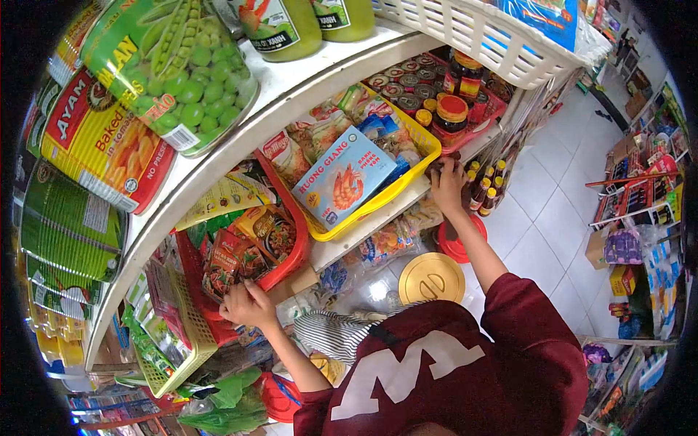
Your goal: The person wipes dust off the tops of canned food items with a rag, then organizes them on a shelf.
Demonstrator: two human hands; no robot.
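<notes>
Curl left hand (249,305) at red basket (300,243), left of centre; steady bent right hand (448,183) beside yellow basket (398,192); cannot confirm either grip.

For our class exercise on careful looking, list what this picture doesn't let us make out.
In the head view:
Whatever lies beneath the blue box: covered by it.
Green jars: tops cut off by upper edge.
Yellow-capped bottles: labels too small.
Right hand: fingertips too dark to tell their grip.
</notes>
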